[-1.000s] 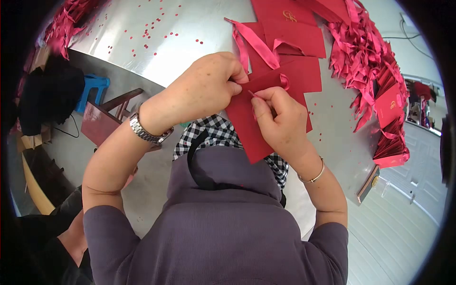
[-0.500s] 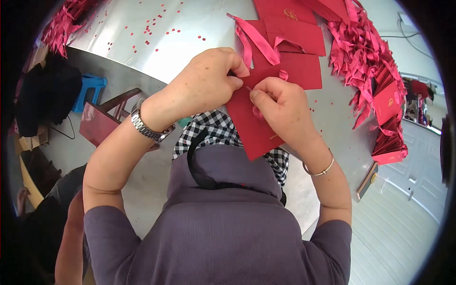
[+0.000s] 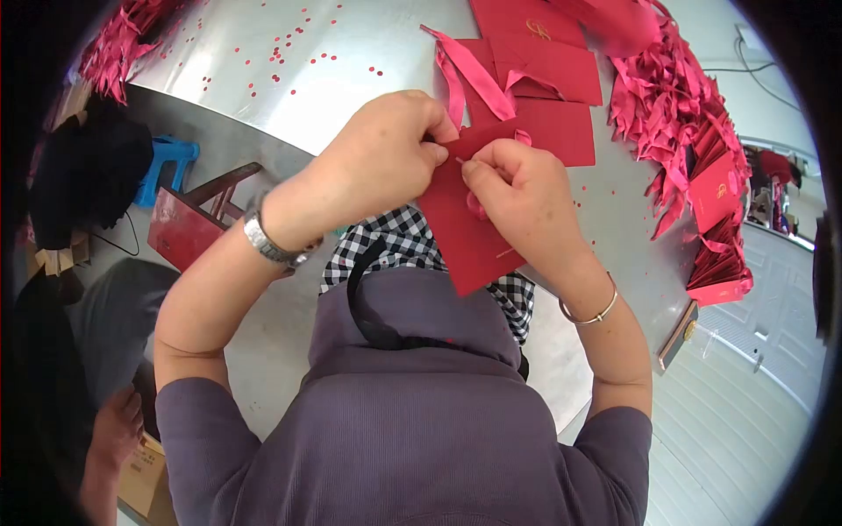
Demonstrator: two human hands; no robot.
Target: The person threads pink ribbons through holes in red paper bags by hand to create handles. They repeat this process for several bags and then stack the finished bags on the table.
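Holds a red card (image 3: 465, 241) above the near edge of the steel table (image 3: 289, 101), left hand (image 3: 386, 156) clenched on its top edge, right hand (image 3: 519, 200) pinching a pink ribbon (image 3: 524, 137) against it.

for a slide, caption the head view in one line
Left hand and right hand pinch a flat red paper envelope over a shiny metal table strewn with pink satin ribbons.

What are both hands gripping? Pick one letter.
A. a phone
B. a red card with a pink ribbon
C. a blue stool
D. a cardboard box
B: the left hand and the right hand both pinch the top edge of the red card, where a pink ribbon loop shows.
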